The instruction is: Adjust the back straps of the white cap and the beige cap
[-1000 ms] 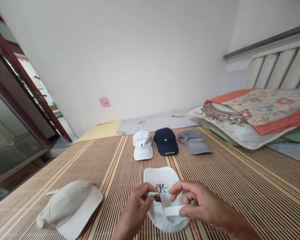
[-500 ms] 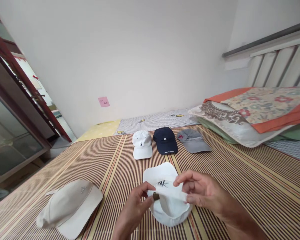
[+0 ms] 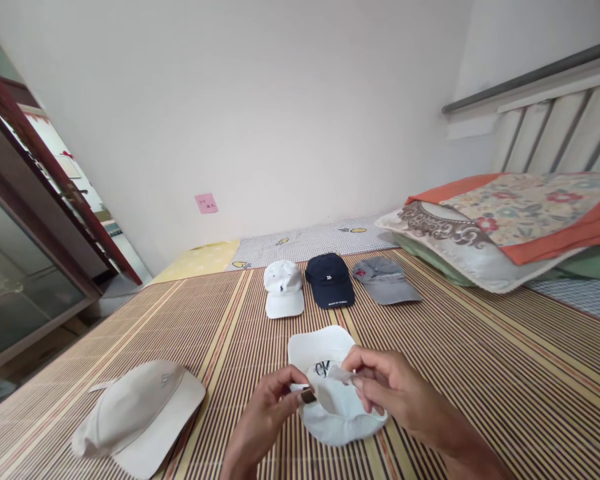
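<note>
A white cap with a black logo lies on the striped mat in front of me, its brim pointing away. My left hand pinches the dark metal buckle of the cap's back strap. My right hand pinches the white strap end just right of the buckle. Both hands hover over the rear opening of the cap.
A cream cap lies near left. A white cap, a navy cap and a grey cap sit in a row farther back. Pillows and a folded blanket are piled at right. The mat covers the bed.
My right hand has drawn the strap in toward the buckle, so the long loose strap end seen a second ago is now short. The cap shifted slightly away from me.
</note>
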The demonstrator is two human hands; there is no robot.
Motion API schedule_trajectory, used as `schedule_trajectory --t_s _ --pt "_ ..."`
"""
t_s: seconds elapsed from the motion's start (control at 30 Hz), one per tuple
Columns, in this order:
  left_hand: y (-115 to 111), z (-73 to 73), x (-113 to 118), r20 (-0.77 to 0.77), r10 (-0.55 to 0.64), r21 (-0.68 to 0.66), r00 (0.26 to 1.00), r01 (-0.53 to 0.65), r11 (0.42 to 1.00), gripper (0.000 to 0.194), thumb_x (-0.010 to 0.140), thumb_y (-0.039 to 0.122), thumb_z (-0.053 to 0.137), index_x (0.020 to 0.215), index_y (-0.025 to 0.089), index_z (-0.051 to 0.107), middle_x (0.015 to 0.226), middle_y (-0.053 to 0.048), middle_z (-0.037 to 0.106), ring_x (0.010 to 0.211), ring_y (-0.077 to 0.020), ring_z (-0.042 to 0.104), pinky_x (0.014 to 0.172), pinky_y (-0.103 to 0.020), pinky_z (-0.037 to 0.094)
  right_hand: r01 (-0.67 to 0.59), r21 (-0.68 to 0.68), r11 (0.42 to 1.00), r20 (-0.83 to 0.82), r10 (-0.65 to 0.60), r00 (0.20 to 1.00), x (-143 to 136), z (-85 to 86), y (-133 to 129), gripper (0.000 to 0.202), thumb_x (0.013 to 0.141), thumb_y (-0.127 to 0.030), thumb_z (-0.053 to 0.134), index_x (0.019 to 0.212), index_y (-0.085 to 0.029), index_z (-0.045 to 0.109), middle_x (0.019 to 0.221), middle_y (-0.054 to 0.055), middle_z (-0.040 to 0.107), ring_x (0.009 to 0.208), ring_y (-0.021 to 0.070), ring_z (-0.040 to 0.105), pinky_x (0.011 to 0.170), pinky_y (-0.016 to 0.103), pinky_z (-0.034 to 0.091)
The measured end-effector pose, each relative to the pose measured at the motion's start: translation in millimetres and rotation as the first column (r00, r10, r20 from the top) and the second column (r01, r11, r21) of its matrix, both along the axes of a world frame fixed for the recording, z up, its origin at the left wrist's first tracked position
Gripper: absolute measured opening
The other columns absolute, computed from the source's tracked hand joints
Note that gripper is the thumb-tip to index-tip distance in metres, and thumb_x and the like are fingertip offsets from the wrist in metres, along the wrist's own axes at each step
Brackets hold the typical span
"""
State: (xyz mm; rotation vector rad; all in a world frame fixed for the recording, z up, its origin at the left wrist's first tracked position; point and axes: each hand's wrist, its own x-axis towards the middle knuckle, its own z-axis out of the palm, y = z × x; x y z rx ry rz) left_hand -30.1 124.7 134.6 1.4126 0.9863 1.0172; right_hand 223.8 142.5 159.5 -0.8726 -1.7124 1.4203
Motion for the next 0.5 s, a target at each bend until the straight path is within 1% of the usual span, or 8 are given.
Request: schedule_trajectory --t_s 0.03,0.07,0.17,0.23,0.33,0.5 --pt "0.2 -0.2 -0.2 0.001 0.000 -0.002 1.000 0.000 1.000 0.028 0.087 0.046 0.078 0.085 0.019 0.070 0.078 0.000 0.061 0.074 -0.0142 0.050 0.070 -0.026 0.038 0.009 0.005 1.000 0.026 -0.010 1.000 -2.2 -0.4 0.1 0.017 0.094 -0.034 0.060 0.097 -0.021 0.071 0.065 -0.005 0.055 0.058 0.0120 0.045 0.056 0.027 0.033" --pt "0.3 -0.3 -0.4 0.001 -0.003 -0.002 1.000 0.003 1.000 0.028 0.087 0.046 0.078 0.085 0.019 0.071 0.078 0.000 0.061 0.075 -0.0142 0.050 0.070 -0.026 0.038 0.013 0.019 1.000 0.047 -0.014 0.999 -4.2 -0.2 0.0 0.018 0.094 -0.035 0.061 0.096 -0.021 0.072 0.067 -0.005 0.057 0.059 0.0120 0.046 0.056 0.027 0.033" --pt "0.4 0.5 -0.4 0.012 -0.020 -0.001 1.000 0.020 1.000 0.029 0.087 0.047 0.077 0.085 0.019 0.071 0.079 0.000 0.062 0.075 -0.0143 0.050 0.071 -0.026 0.039 0.008 0.076 0.997 0.082 -0.014 0.997 -8.6 2.6 -0.5 0.017 0.093 -0.034 0.063 0.091 -0.022 0.075 0.081 -0.001 0.069 0.071 0.0144 0.057 0.065 0.027 0.040" --pt "0.2 1.7 0.2 0.027 -0.028 0.001 0.999 0.028 1.000 0.029 0.087 0.047 0.077 0.085 0.019 0.072 0.079 0.000 0.062 0.076 -0.0143 0.051 0.071 -0.026 0.039 0.014 0.108 0.994 0.113 -0.026 0.993 -10.5 3.9 -1.0 0.016 0.094 -0.032 0.063 0.088 -0.022 0.075 0.082 0.000 0.072 0.079 0.0172 0.063 0.073 0.029 0.043" --pt "-0.3 2.9 1.5 0.038 -0.038 0.015 0.999 0.038 0.999 0.027 0.088 0.045 0.076 0.084 0.019 0.072 0.079 -0.001 0.061 0.077 -0.0149 0.053 0.073 -0.027 0.039 0.008 0.117 0.993 0.159 -0.027 0.987 -12.8 3.6 -1.5 0.019 0.094 -0.031 0.061 0.086 -0.021 0.074 0.079 0.000 0.072 0.078 0.0182 0.064 0.074 0.030 0.044" --pt "-0.7 1.5 3.4 0.042 -0.053 0.033 0.998 0.051 0.998 0.028 0.089 0.046 0.075 0.084 0.019 0.072 0.079 -0.001 0.059 0.076 -0.0154 0.050 0.072 -0.027 0.038 -0.019 0.106 0.994 0.168 0.000 0.986 -15.9 3.5 -2.5 0.018 0.093 -0.029 0.060 0.083 -0.021 0.072 0.081 0.000 0.071 0.079 0.0176 0.062 0.073 0.029 0.043"
